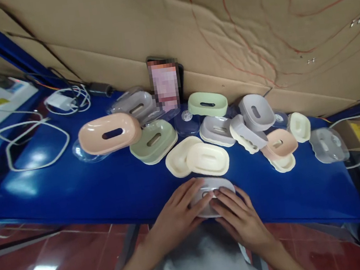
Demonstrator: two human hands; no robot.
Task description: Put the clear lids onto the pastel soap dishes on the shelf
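At the table's near edge, a grey soap dish (220,183) with a slot in its middle is gripped between both hands. My left hand (183,207) curls over its left side, fingers reaching onto the top. From the right, my right hand (238,209) wraps the other side, with fingertips near the slot. Part of the dish is hidden under the fingers. Just beyond it lie two overlapping cream oval trays (208,160). Further back are a green soap dish (154,142), a peach soap dish (110,134) and another grey soap dish (217,131).
The blue table (85,196) runs against a cardboard wall (103,30). A phone (164,81) leans there, its screen pixelated. White cables and a charger (61,101) lie at left. More dishes, including a peach one (281,143), and a clear plastic piece (329,145) sit at right.
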